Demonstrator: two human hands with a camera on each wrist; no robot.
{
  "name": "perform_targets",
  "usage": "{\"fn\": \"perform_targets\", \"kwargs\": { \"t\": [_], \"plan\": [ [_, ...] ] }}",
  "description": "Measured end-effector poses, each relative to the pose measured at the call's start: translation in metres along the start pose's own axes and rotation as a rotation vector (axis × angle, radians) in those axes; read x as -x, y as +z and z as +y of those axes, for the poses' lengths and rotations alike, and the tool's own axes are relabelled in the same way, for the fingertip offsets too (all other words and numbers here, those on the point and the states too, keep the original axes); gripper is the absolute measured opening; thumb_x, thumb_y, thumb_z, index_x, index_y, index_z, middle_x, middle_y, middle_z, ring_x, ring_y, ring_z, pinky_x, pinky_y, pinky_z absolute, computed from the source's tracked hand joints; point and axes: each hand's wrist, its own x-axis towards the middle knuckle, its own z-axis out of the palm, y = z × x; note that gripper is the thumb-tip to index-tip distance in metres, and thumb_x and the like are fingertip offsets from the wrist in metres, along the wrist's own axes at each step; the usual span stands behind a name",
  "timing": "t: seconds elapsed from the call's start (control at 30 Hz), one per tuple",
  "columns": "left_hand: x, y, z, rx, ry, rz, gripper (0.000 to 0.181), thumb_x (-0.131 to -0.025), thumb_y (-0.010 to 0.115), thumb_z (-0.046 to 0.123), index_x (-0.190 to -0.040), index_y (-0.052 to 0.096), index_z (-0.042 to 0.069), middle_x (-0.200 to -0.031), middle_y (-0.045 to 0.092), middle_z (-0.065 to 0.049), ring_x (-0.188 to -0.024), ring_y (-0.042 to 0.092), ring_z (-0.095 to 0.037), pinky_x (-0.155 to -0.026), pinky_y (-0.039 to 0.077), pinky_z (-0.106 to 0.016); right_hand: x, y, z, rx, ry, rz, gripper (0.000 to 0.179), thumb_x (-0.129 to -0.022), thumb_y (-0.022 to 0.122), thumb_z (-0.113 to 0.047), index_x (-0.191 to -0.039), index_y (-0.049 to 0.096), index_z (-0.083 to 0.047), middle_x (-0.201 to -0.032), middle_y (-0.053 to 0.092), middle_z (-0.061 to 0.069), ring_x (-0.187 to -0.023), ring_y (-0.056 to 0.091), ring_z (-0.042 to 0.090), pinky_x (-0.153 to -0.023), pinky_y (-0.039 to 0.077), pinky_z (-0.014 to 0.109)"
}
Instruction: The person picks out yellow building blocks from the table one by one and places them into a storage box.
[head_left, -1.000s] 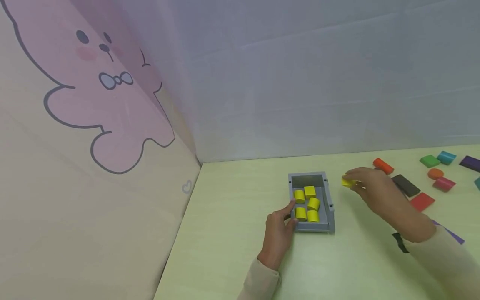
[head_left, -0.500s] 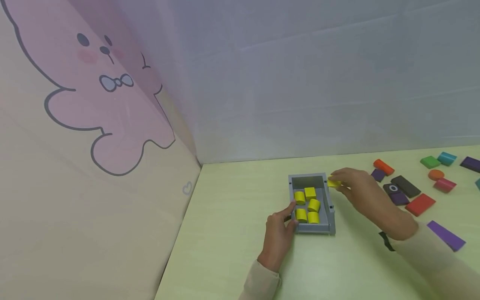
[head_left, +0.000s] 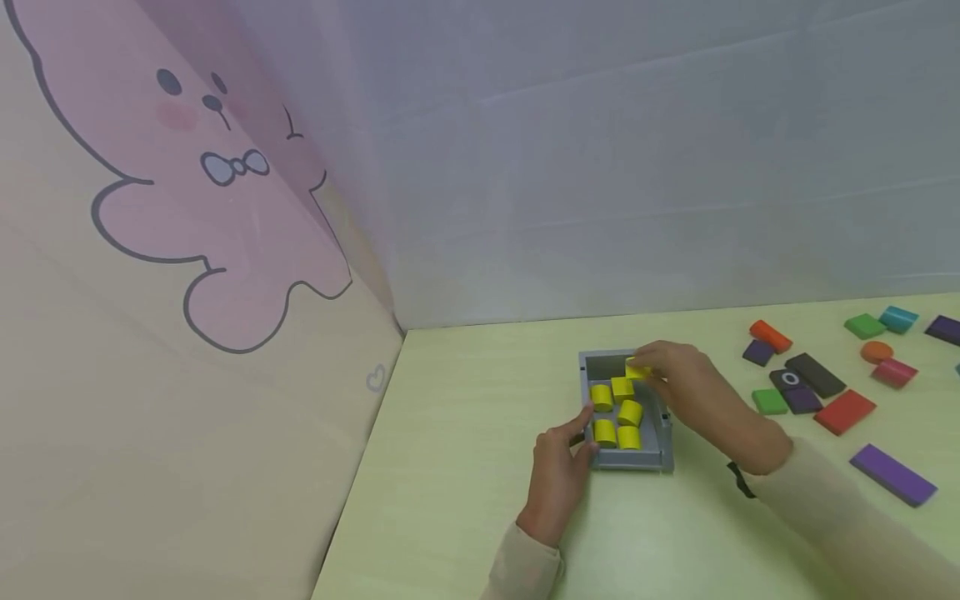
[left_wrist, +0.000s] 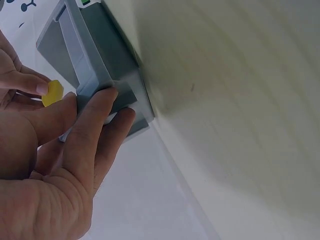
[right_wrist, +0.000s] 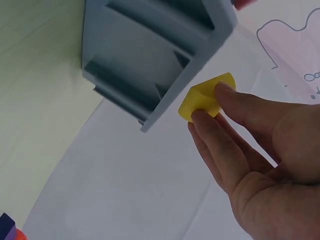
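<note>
A grey open-topped box (head_left: 632, 461) stands on the table, with several yellow blocks (head_left: 629, 413) inside, most rounded and one cube-like. My left hand (head_left: 558, 477) grips the box's left wall near its front corner; in the left wrist view its fingers (left_wrist: 87, 127) lie against the outside and the thumb is at the rim. Between thumb and fingertips my right hand (head_left: 693, 396) pinches another yellow block (right_wrist: 205, 97), over the back right part of the box. The right wrist view shows this block raised above the rim, with flat and curved faces.
To the right lie loose blocks, among them a red one (head_left: 845, 412), a long purple one (head_left: 892, 475), a dark grey one (head_left: 816, 375) and an orange cylinder (head_left: 770, 336). A pale cloth wall (head_left: 637, 167) rises behind the table, and a bear-printed one (head_left: 225, 217) at left.
My right hand has carried the yellow block leftward from the table beside the box to above its inside. More loose blocks show behind the arm. The left hand keeps its grip.
</note>
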Motion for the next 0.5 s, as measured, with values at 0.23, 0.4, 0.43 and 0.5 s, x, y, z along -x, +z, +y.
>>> {"fn": "perform_targets", "kwargs": {
  "t": [0.23, 0.4, 0.43, 0.5],
  "plan": [
    [0.000, 0.001, -0.001, -0.007, 0.026, 0.000, 0.053, -0.095, 0.074, -0.004, -0.146, 0.064, 0.010, -0.146, 0.064, -0.003, -0.123, 0.069, -0.019, -0.110, 0.053, -0.041, -0.007, 0.006, -0.007, -0.019, -0.029, -0.018, 0.028, -0.090, 0.072, 0.015, -0.117, 0.074, 0.007, -0.121, 0.074, 0.024, -0.117, 0.067, 0.047, -0.100, 0.055, 0.061],
    [0.000, 0.000, -0.001, -0.008, 0.037, 0.001, 0.053, -0.095, 0.074, -0.004, -0.145, 0.064, 0.010, -0.146, 0.064, -0.002, -0.122, 0.070, -0.019, -0.109, 0.053, -0.041, -0.014, 0.011, -0.012, -0.015, -0.034, -0.040, 0.026, -0.091, 0.070, 0.016, -0.114, 0.076, 0.007, -0.118, 0.075, 0.023, -0.115, 0.069, 0.045, -0.100, 0.056, 0.059],
    [0.000, 0.000, -0.001, -0.008, 0.039, 0.000, 0.053, -0.095, 0.074, -0.004, -0.146, 0.064, 0.010, -0.146, 0.064, -0.003, -0.122, 0.070, -0.019, -0.109, 0.053, -0.041, -0.016, 0.012, -0.013, -0.016, -0.031, -0.047, 0.025, -0.091, 0.070, 0.016, -0.114, 0.076, 0.008, -0.118, 0.075, 0.023, -0.115, 0.069, 0.045, -0.100, 0.056, 0.059],
    [-0.001, 0.000, -0.001, -0.008, 0.040, 0.001, 0.053, -0.095, 0.074, -0.004, -0.146, 0.064, 0.010, -0.146, 0.064, -0.003, -0.122, 0.070, -0.019, -0.109, 0.053, -0.041, -0.019, 0.013, -0.014, -0.015, -0.025, -0.060, 0.025, -0.090, 0.071, 0.016, -0.113, 0.076, 0.008, -0.117, 0.075, 0.023, -0.114, 0.069, 0.044, -0.099, 0.057, 0.058]
  ]
}}
